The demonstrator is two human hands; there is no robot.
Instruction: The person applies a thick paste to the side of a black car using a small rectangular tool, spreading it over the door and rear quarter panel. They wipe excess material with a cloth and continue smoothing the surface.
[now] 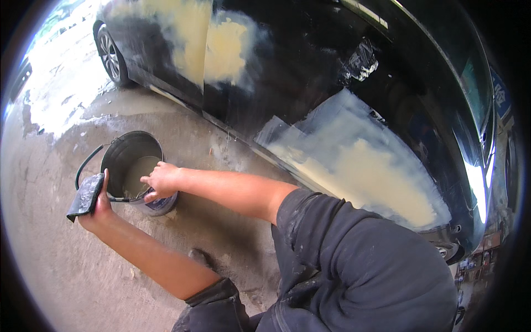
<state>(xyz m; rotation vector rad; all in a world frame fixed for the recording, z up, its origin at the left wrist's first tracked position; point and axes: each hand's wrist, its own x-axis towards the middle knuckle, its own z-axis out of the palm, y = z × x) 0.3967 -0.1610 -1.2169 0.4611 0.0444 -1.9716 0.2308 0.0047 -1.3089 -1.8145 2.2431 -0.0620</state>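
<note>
My left hand (98, 212) holds a flat dark pad (85, 197), like a sanding block with a black sheet around it, smeared with pale residue. It is tilted beside the bucket's mouth. My right hand (164, 180) is at the near rim of a bucket (159, 207), fingers bent over the mouth. Whether those fingers grip the rim cannot be made out. The bucket leans towards the left, with cloudy liquid (143, 174) in its dark inside. Its handle (86, 164) hangs out on the left.
A black car (290, 54) stands along the right, with cream filler patches on its door (226, 50) and lower rear panel (365, 174). A dark opening with torn film (361, 62) lies above. Concrete floor (54, 249) runs left, wet near the wheel (110, 54).
</note>
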